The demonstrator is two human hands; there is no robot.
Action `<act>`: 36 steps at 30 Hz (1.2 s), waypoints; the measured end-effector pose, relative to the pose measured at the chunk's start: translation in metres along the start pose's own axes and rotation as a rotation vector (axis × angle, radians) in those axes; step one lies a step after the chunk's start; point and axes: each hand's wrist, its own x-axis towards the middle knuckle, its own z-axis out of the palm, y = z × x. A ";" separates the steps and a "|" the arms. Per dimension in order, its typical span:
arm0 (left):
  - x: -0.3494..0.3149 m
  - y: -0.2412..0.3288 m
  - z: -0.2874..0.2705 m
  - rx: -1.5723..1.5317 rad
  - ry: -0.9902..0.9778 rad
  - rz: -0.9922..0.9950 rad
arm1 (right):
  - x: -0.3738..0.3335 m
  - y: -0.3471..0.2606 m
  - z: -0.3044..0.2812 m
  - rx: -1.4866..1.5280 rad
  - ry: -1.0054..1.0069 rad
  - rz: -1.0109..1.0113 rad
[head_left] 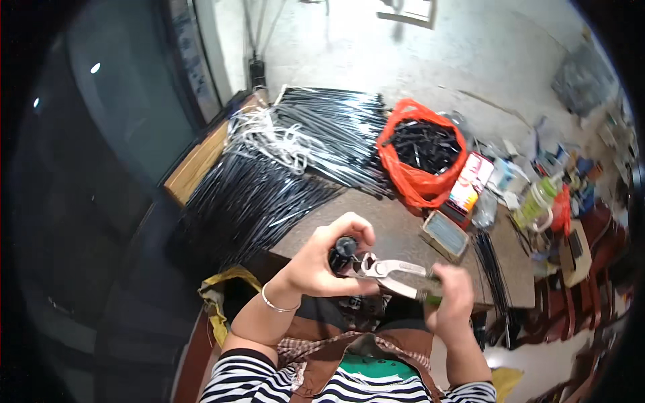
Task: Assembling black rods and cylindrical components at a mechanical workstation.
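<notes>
My left hand (314,260) is curled around a short black cylindrical piece (345,248), its round end facing up between thumb and fingers. From the right, a pair of pliers (380,269) with bright metal jaws and green grips reaches to that piece. The jaws are at its side; whether they bite on it or on something thin beside it I cannot tell. My right hand (451,301) is wrapped round the grips and looks slightly blurred. The handles stand spread apart. Both hands are over the near edge of the brown table (312,225).
Long black strips (262,195) and a further glossy bundle (336,117) cover the table's left and back, with white strands (272,138) on top. A red plastic bag (420,191) holds short black pieces. Rightward lie a phone (472,180), a small box (445,235), thin black rods (494,272) and a green bottle (537,201).
</notes>
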 end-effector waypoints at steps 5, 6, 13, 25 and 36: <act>-0.012 0.000 0.001 -0.019 0.028 -0.036 | -0.027 -0.049 0.015 1.195 -0.828 0.696; -0.013 0.001 0.003 -0.019 0.034 -0.038 | -0.024 -0.039 0.015 1.285 -0.872 0.726; -0.006 0.005 0.018 0.043 0.163 -0.020 | -0.018 -0.011 0.004 1.677 -0.994 0.877; -0.018 -0.002 0.027 -0.082 0.315 0.000 | -0.015 -0.038 0.027 0.643 -0.312 0.366; 0.000 -0.008 0.045 0.029 0.394 -0.014 | -0.012 -0.033 0.013 0.622 -0.327 0.522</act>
